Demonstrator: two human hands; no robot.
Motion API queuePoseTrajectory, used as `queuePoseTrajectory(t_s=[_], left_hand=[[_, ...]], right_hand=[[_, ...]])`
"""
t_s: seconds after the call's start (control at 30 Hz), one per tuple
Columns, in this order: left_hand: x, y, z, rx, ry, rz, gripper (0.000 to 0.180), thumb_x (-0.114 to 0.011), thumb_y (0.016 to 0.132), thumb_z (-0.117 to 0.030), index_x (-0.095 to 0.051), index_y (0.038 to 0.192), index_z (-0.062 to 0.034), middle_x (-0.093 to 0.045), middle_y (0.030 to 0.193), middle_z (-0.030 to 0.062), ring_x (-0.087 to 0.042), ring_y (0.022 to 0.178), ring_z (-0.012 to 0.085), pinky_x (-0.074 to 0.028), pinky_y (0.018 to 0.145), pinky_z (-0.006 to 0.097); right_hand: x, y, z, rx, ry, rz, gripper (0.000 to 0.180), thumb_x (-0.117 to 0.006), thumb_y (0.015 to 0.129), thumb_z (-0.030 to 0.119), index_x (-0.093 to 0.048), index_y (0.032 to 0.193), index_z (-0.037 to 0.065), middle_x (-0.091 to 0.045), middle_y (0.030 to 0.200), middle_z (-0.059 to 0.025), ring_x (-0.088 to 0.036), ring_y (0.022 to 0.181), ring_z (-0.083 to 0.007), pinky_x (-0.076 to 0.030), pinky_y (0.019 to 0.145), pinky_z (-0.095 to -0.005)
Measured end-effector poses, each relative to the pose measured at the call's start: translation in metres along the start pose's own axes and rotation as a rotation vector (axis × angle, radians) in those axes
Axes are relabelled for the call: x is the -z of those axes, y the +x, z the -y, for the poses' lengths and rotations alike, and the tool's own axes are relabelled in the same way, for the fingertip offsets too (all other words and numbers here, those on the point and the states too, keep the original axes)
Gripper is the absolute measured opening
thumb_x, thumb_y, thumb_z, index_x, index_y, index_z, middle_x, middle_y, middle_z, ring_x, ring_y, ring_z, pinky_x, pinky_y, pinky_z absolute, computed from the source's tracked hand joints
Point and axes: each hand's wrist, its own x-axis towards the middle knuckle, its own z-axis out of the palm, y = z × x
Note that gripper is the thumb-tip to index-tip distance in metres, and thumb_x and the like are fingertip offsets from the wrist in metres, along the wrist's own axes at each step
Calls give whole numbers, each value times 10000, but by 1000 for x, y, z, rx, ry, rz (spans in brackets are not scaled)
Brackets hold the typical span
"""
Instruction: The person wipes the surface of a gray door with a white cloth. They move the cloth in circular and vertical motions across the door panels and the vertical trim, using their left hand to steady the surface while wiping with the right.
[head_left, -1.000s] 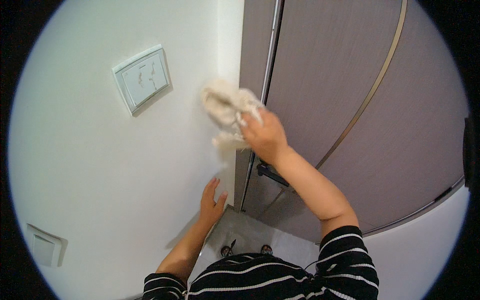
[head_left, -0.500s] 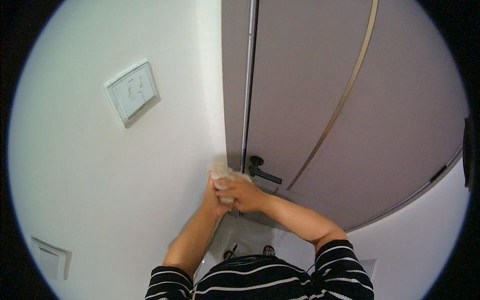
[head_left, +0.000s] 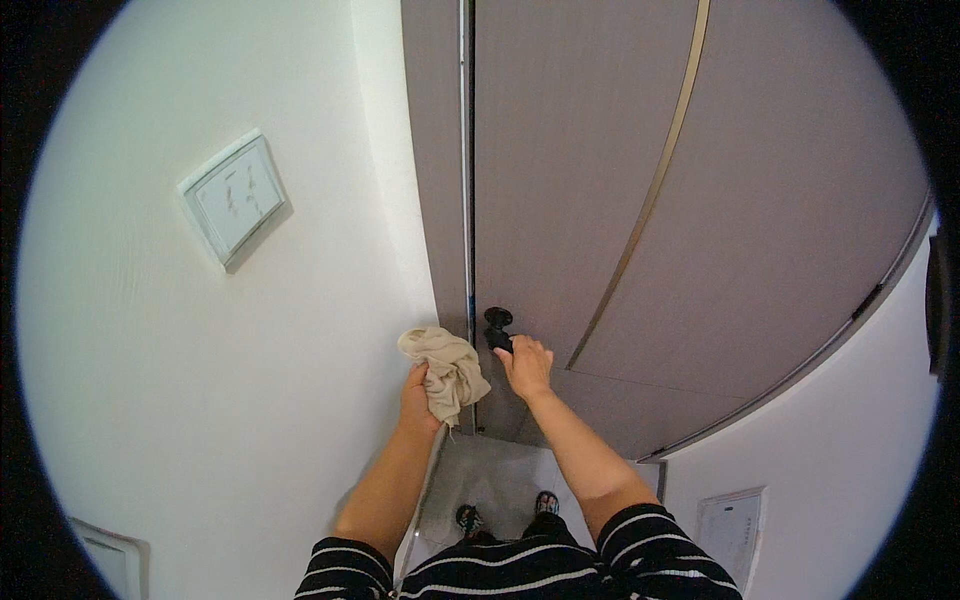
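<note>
Your right hand (head_left: 525,365) is clamped on the black door handle (head_left: 497,325) — press it fully down before pulling; left hand (head_left: 420,398) stays closed around the beige cloth (head_left: 448,365).

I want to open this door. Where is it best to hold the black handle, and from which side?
Probably grip the lever of the black handle, not its round base by the door edge. It sticks out toward the hinge side, so come from below and in front, wrapping fingers over it, as the right hand does. The left hand holds the cloth.
</note>
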Motion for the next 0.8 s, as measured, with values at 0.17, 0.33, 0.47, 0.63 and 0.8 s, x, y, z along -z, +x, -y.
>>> queuePoseTrajectory(t_s=[0.17,0.33,0.47,0.63,0.8], left_hand=[[3,-5,-1,-60,19,52,395,-481,969,-223,-437,1338,-90,-559,1274,127,-566,1153,308,-474,985,468],[-29,-23,-12,-188,112,33,360,-463,963,-133,-430,1316,-70,-552,1258,132,-577,1126,300,-499,943,445],[-78,-65,-32,-362,385,16,339,-501,939,-110,-487,1271,-42,-577,1195,113,-584,1093,248,-498,900,380],[-157,-125,-47,-668,565,169,353,-559,911,-108,-527,1239,18,-590,1158,97,-577,1053,189,-460,907,314],[-204,-179,-32,-799,841,400,638,-738,804,-236,-480,1336,1,-583,1172,106,-566,1064,188,-445,938,317]], right_hand=[[-17,5,-5,9,91,43,397,-600,900,404,-606,1074,48,-639,1039,-147,-578,1014,-340,-390,852,-472],[-2,-11,-9,132,57,9,377,-575,920,391,-608,1045,36,-636,1020,-156,-582,987,-363,-398,828,-478],[14,-48,-8,156,53,93,385,-589,905,399,-602,1011,29,-633,1005,-161,-587,972,-353,-406,835,-490],[90,-144,11,289,-69,86,423,-578,909,413,-605,1022,6,-627,984,-171,-576,955,-354,-397,825,-475],[124,-235,8,382,-83,88,481,-648,834,464,-599,1008,18,-591,1001,-158,-525,993,-338,-365,876,-466]])
